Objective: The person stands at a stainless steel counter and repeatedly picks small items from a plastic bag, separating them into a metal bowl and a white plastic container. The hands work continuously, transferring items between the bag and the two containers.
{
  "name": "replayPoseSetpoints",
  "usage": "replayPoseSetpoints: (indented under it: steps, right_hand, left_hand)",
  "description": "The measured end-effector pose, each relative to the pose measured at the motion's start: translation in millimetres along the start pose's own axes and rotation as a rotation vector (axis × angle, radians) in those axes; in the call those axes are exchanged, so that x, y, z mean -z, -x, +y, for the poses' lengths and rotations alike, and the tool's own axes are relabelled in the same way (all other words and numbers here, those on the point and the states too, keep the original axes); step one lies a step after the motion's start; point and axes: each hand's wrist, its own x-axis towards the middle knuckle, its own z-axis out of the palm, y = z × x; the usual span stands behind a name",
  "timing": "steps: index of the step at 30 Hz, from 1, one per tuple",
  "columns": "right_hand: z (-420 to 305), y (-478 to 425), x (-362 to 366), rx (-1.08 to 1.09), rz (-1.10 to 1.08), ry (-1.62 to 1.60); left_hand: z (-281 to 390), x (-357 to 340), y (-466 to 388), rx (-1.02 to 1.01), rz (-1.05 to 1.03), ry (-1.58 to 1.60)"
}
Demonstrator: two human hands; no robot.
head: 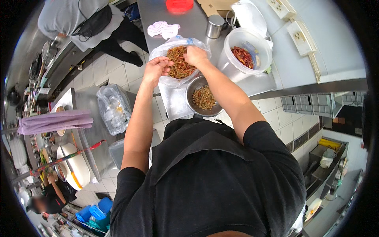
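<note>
A clear plastic bag stands open on the steel counter, full of dried red chillies mixed with brownish stems. My left hand is at the bag's left side, fingertips together over the chillies; whether they pinch a piece is too small to tell. Over the bag's right part is my right hand, its fingers curled and partly hidden. Nearer my body, a steel bowl holds brownish stems and bits. To the right, a tall translucent plastic bucket contains dark red dried chillies.
Behind the bag lie a pinkish cloth, a lidded steel cup and a red plastic lid. A co-worker stands at upper left; another person is at lower left. A bag-lined bin is left of my arm.
</note>
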Motion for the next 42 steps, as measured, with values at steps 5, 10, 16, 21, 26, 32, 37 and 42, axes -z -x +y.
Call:
replayPoseSetpoints:
  steps: [5, 10, 16, 21, 26, 32, 37, 42]
  right_hand:
    - [-2.4, -11.9, 0.7, 0.038, -0.134, 0.089]
    - [-2.8, -0.5, 12.0, 0.079, -0.168, 0.141]
    - [7.4, 17.9, 14.4, 0.196, -0.011, -0.530]
    - [14.5, 24.6, 26.3, 0.013, -0.323, -1.345]
    - [9.3, 33.7, 33.3, -0.011, -0.315, -1.595]
    - [0.1, 42.2, 30.7, 0.014, -0.316, -1.645]
    - [-5.1, 60.7, 39.5, 0.191, -0.117, -1.210]
    - [0.1, 67.0, 49.0, 0.227, -0.329, -0.926]
  left_hand:
    - [0.8, 3.6, 6.2, 0.019, -0.003, -0.082]
    - [-4.1, 3.1, 3.0, 0.062, 0.027, 0.157]
    - [-0.8, -4.9, 5.9, -0.030, 0.068, 0.054]
    - [5.5, -17.4, 7.7, 0.044, 0.134, 0.320]
    - [2.0, -32.3, 5.8, -0.203, 0.014, 0.047]
    - [-4.5, -50.0, 13.3, -0.493, 0.251, -0.210]
    - [26.5, -42.9, 39.6, -0.790, 0.330, -0.821]
    - [45.2, -35.6, 55.5, -0.874, 0.078, -1.153]
